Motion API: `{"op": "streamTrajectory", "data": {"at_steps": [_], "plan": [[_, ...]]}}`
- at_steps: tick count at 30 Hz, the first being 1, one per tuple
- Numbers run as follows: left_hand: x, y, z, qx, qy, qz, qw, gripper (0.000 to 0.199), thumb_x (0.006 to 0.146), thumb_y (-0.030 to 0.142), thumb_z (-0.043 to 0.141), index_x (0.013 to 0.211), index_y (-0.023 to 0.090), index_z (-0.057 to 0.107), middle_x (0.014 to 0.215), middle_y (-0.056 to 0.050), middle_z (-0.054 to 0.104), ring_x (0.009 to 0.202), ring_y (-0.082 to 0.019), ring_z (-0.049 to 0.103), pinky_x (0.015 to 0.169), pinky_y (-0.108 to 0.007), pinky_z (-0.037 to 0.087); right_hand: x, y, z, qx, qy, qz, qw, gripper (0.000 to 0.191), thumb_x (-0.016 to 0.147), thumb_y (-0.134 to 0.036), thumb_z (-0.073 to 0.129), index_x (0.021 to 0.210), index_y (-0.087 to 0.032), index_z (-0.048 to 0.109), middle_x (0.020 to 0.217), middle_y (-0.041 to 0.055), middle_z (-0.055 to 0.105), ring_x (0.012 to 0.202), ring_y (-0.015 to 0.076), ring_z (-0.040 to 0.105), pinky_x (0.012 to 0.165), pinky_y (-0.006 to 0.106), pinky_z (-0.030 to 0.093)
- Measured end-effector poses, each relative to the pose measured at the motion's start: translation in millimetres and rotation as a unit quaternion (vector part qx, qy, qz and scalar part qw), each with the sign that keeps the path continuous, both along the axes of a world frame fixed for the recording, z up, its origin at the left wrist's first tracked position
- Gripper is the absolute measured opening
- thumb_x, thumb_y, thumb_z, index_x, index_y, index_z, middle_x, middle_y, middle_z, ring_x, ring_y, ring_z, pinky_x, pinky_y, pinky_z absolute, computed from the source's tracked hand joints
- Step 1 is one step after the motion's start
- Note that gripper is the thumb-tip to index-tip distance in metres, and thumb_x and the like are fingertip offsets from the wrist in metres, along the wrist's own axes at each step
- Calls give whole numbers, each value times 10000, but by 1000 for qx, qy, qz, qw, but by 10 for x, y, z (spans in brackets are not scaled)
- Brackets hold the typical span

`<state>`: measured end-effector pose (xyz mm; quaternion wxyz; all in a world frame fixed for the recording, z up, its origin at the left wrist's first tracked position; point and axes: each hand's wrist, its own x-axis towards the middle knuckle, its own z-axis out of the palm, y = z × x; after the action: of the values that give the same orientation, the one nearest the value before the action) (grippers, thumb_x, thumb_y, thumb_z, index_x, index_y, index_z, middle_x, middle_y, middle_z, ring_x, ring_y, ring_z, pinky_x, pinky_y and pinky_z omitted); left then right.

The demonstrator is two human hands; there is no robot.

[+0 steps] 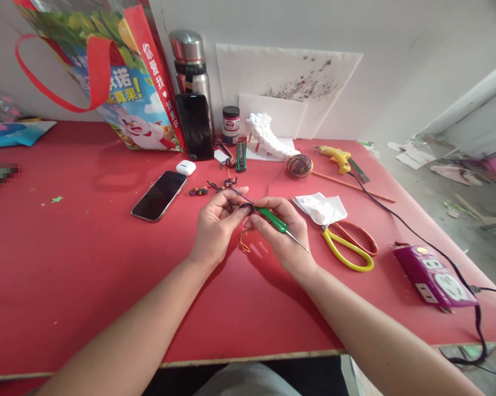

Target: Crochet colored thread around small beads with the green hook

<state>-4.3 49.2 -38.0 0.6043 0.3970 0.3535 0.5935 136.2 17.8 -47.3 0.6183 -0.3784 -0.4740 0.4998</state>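
Note:
Between the fingers of my right hand (pixel 287 234) is a crochet hook with a green handle (pixel 276 220), its thin metal end pointing toward my wrist. My left hand (pixel 217 225) pinches a small piece of dark multicoloured crochet work (pixel 248 207), which the hook's other end meets; that tip is hidden. A loose orange yarn end (pixel 243 243) hangs below the fingers. From the work a strand runs up toward a ball of variegated yarn (pixel 300 165). Just beyond my left hand lie small crocheted pieces (pixel 199 191) in dark and orange yarn.
Right of my hands lie yellow-and-red-handled scissors (pixel 349 250) under crumpled white paper (pixel 322 208). A purple box (pixel 435 275) with a black cable is farther right, a yellow glue gun (pixel 334 157) behind. A phone (pixel 160 196), earbud case (pixel 185 167), steel flask (pixel 190 60) and bag (pixel 127 93) stand left.

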Motion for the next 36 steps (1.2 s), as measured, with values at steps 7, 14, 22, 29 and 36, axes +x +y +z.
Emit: {"op": "streamTrajectory", "data": {"at_steps": [7, 14, 22, 29, 36], "plan": [[31, -128, 112, 68, 49, 10, 996, 366, 761, 154, 898, 1102, 235, 792, 919, -6, 676, 798, -135, 606, 748, -263, 588, 47, 1, -27, 115, -163, -99, 975, 133, 950, -172, 731, 1044, -258, 692, 943, 2, 710, 783, 151, 721, 738, 312, 607], [13, -155, 79, 58, -19, -62, 996, 411, 804, 244, 869, 1211, 247, 810, 1068, -54, 703, 929, -168, 621, 831, -272, 541, 148, 14, 25, 246, -247, -142, 927, 172, 987, -107, 655, 1044, -269, 657, 1003, 40, 685, 875, 198, 724, 779, 363, 611], [-24, -92, 148, -76, -114, -148, 979, 363, 691, 298, 991, 1016, 183, 881, 931, -51, 736, 795, -117, 624, 684, -204, 516, 253, 44, 91, 383, -353, -174, 836, 253, 980, -54, 667, 1095, -279, 655, 990, 52, 695, 854, 202, 703, 751, 362, 570], [-79, -51, 105, -143, -162, -211, 953, 453, 667, 138, 974, 1101, 192, 858, 883, -19, 762, 715, -89, 646, 663, -195, 542, 283, 88, 48, 391, -353, -185, 829, 244, 976, -57, 652, 1073, -281, 660, 973, 49, 693, 832, 202, 696, 733, 362, 559], [-104, -31, 79, -146, -169, -227, 948, 472, 682, 147, 992, 1125, 211, 843, 909, -10, 766, 795, -113, 717, 688, -206, 558, 256, 64, 47, 367, -336, -181, 848, 216, 977, -85, 669, 1041, -289, 649, 963, 40, 687, 824, 208, 690, 739, 370, 565]]}}
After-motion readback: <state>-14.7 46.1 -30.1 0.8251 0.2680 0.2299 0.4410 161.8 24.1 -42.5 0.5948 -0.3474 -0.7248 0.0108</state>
